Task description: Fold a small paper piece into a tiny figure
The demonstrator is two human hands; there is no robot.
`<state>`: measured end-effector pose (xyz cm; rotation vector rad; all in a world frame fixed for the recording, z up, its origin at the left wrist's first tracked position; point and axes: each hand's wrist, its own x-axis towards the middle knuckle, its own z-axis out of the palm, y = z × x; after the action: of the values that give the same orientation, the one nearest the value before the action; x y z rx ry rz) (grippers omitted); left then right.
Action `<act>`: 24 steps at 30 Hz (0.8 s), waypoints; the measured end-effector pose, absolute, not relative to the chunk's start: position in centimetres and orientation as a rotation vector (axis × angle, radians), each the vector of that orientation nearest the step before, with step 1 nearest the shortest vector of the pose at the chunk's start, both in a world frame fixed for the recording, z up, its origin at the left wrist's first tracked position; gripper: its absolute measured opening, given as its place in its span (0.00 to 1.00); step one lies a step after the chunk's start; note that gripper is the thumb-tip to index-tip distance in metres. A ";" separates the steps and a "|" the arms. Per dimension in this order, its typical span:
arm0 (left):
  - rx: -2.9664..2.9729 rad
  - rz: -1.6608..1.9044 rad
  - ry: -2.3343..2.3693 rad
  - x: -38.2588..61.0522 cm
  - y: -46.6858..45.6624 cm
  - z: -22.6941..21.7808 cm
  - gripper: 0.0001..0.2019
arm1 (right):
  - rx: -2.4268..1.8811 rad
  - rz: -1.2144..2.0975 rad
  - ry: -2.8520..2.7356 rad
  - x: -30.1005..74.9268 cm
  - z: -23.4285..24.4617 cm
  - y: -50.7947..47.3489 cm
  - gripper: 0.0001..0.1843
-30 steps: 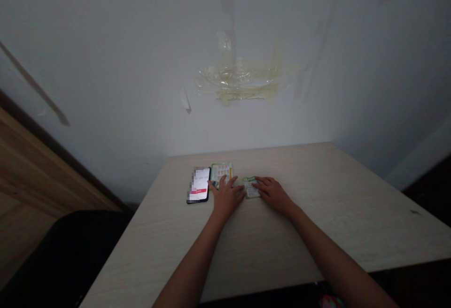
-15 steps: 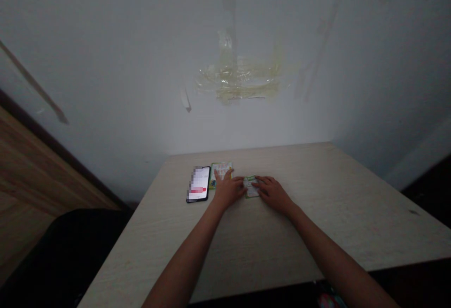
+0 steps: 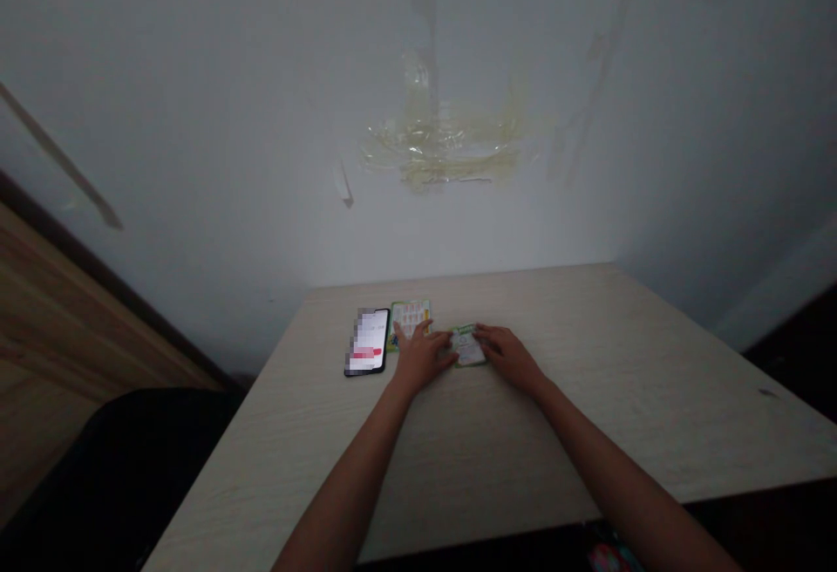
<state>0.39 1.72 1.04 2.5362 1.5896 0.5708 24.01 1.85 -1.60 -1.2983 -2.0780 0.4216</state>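
Observation:
My left hand (image 3: 420,354) lies flat on the pale wooden table (image 3: 588,398), fingers spread over the lower part of a green and white printed card (image 3: 410,317). A smaller green-edged card (image 3: 467,347) lies just to its right, and my left thumb touches its left edge. My right hand (image 3: 510,356) rests on the table with its fingertips on that small card's right side, fingers stretched out. Left of the cards sits a phone (image 3: 367,341) with its screen lit.
The table stands against a white wall (image 3: 261,119) with yellowed tape remains (image 3: 445,149). A dark chair or cushion (image 3: 111,467) sits at the lower left beside wooden panelling (image 3: 52,310). The table's front edge runs across the bottom.
My left hand slid a little to the right and forward, its thumb closing onto the small card. My right hand stayed on the small card, which now shows more between the hands.

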 end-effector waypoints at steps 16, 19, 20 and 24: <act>2.501 0.581 1.586 0.3 1.7 0.9 0.21 | -1.294 0.432 -2.045 24.0 -2.0 2.2 0.20; 2.510 0.570 1.598 0.4 1.6 1.0 0.20 | -1.305 0.412 -2.060 23.9 -2.0 2.2 0.20; 2.513 0.562 1.608 0.4 1.5 1.1 0.20 | -1.310 0.407 -2.065 23.9 -2.0 2.2 0.20; 2.534 0.552 1.611 0.5 1.4 1.3 0.18 | -1.332 0.396 -2.067 23.8 -1.9 2.2 0.20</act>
<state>0.45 1.44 1.32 2.5342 1.6109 0.5521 23.75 2.20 -1.89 -1.3321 -2.0669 0.3964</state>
